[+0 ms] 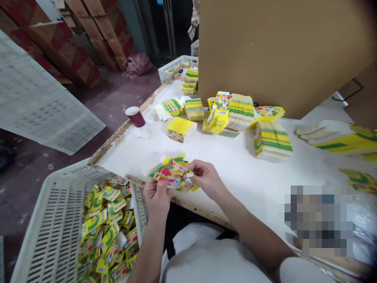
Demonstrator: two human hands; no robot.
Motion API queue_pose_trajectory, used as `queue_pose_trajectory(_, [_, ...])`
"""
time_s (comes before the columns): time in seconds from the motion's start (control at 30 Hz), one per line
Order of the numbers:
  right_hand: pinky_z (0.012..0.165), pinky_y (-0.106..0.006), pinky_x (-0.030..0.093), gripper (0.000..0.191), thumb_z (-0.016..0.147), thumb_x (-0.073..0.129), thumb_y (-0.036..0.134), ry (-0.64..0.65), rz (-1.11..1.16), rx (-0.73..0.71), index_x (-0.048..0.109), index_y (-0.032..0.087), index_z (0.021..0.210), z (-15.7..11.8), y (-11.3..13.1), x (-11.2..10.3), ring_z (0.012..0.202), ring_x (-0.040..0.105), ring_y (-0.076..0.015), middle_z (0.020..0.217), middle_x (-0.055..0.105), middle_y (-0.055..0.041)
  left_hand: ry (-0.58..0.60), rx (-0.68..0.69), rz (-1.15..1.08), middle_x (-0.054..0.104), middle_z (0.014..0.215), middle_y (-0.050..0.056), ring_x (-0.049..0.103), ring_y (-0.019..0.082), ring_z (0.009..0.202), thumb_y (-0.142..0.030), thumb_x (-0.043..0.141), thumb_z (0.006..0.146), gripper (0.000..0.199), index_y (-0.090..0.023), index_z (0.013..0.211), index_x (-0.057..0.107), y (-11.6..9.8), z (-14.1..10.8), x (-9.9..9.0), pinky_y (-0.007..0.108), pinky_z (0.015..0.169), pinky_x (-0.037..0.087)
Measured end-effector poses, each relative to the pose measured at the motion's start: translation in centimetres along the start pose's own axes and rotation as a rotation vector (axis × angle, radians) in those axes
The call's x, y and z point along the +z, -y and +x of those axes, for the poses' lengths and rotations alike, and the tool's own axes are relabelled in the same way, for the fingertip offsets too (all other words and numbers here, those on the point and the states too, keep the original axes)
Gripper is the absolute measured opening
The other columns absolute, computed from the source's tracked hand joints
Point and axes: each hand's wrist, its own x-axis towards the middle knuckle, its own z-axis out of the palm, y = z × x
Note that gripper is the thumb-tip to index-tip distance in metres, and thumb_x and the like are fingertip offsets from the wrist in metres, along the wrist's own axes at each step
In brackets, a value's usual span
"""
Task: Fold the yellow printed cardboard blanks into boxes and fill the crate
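While a big brown cardboard panel [265, 51] rose over the far side, a white tabletop [224, 157] spread out before the person at work. Off to the left, a stack of white perforated crates [44, 94] stood on the dark reddish floor [129, 90]. An open plastic crate [41, 228] sat against the table's near left corner, with small folded yellow-and-green boxes [110, 232] heaped inside every which way. Packed bundles of printed cartons [273, 141] were ranged along the back of the tabletop, one yellow block [181, 127] lying a little forward of them.

I saw the flat cartons [169, 175] held up at the table's near edge, just beside the plastic crate and well apart from the bundles. The left hand [157, 196] gripped their lower left side, its thumb pressed over the printed face. The right hand [207, 179] had thumb and forefinger closed in a pinch at their right end; which carton it pinched, I couldn't tell. A dark red cup [138, 119] stood near the table's left edge.
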Motion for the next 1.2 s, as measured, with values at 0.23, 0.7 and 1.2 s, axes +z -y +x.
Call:
queue_pose_trajectory(0.23, [0.052, -0.019, 0.045, 0.026, 0.045, 0.083, 0.019, -0.003, 0.183, 0.048, 0.061, 0.016, 0.059, 0.1, -0.5, 0.0, 0.051, 0.055, -0.0078, 0.057, 0.063, 0.0044, 0.142, -0.142, -0.049, 0.07, 0.075, 0.001, 0.066, 0.014, 0.066, -0.043, 0.07, 0.067, 0.026, -0.023, 0.082, 0.067, 0.1, -0.3, -0.4, 0.024, 0.062, 0.055])
queue_pose_trajectory(0.7, [0.054, -0.018, 0.044, 0.028, 0.044, 0.084, 0.018, -0.047, 0.252, 0.059, 0.059, 0.017, 0.056, -0.3, -1.6, 0.8, 0.054, 0.055, -0.0076, 0.055, 0.061, 0.0059, -0.036, -0.129, -0.032, 0.07, 0.076, 0.002, 0.066, 0.015, 0.071, -0.032, 0.067, 0.072, 0.019, -0.016, 0.082, 0.067, 0.1, -0.5, 0.7, 0.027, 0.071, 0.053])
queue_pose_trajectory(1.2, [0.052, -0.023, 0.042, 0.004, 0.071, 0.063, 0.019, 0.056, -0.51, -0.356, 0.064, 0.017, 0.074, -0.7, 1.0, -1.6, 0.058, 0.053, -0.0111, 0.066, 0.059, 0.0, -0.009, -0.048, 0.102, 0.068, 0.072, 0.0, 0.064, 0.011, 0.067, -0.038, 0.07, 0.067, 0.023, -0.021, 0.081, 0.066, -2.4, 1.5, -1.9, 0.02, 0.061, 0.05])
